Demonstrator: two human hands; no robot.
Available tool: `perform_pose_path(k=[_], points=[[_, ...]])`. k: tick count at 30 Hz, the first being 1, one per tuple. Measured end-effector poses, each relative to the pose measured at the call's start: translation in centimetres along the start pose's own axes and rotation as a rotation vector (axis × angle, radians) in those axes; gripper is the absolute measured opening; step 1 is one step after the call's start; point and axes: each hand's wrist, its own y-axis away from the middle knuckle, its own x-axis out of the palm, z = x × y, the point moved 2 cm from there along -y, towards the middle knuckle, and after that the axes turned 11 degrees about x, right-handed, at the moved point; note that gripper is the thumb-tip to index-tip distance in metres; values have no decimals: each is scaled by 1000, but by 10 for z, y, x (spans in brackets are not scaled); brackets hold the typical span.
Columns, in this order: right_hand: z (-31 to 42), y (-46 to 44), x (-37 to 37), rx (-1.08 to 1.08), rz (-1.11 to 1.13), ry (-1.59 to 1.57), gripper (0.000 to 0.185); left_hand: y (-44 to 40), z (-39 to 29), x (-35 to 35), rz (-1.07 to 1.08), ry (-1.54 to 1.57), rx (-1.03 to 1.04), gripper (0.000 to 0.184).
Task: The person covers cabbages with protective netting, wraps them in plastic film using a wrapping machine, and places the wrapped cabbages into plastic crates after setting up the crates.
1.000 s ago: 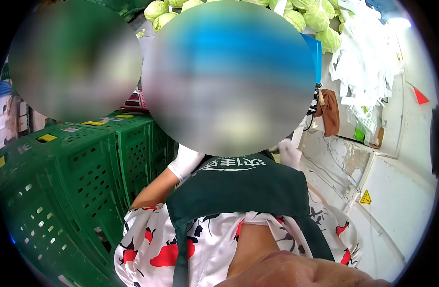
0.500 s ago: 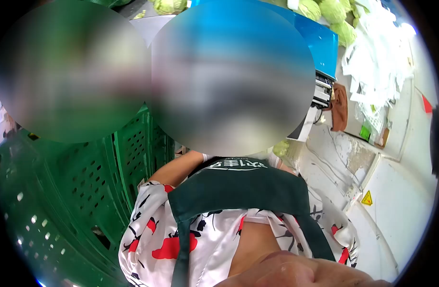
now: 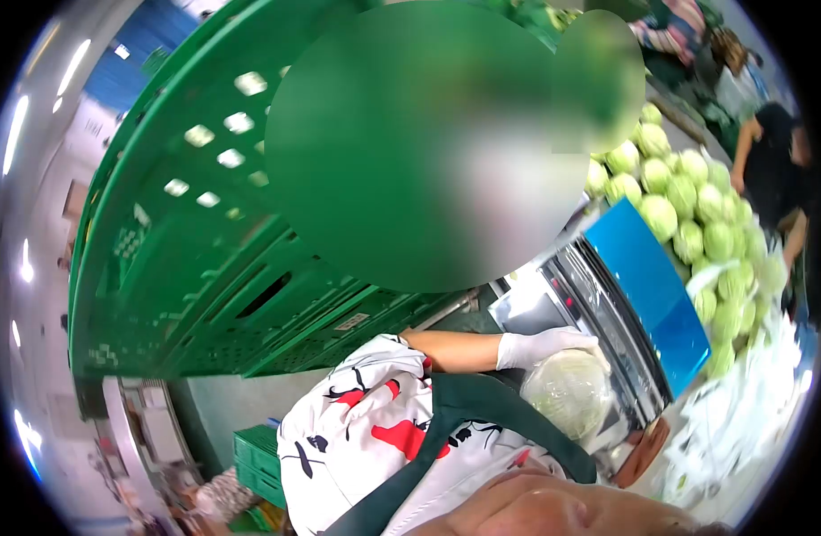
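My left hand [image 3: 549, 348], in a white glove, is closed over the top of a round, pale green cabbage [image 3: 567, 397]. The cabbage has a shiny clear film around it and sits close to my dark green apron [image 3: 491, 402]. My right hand cannot be made out; a pale patch at the cabbage's lower edge may be its glove. Just beyond the cabbage stands a metal machine [image 3: 598, 313] with a slanted blue panel [image 3: 652, 299].
Tall green perforated crates [image 3: 196, 277] rise on my left. Beyond the machine lies a heap of cabbages [image 3: 687, 196], with white plastic bags [image 3: 732, 411] at the right and a brown cloth [image 3: 641, 454] nearer. Other people [image 3: 772, 161] are at the far right. Blurred patches cover the upper middle.
My view has swung left and tilted, so more crates and the cabbage heap show. My left glove and the wrapped cabbage, mostly hidden before, have come into sight.
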Motion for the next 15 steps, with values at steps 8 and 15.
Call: perform_pose_path(k=[8,15], points=[[255,65,86,-618,335,143,40,39,-108,-19,-525,-135,590,54],[445,183,329,-1171,921,476,45,108,-84,-35,-577,-177,364,50]])
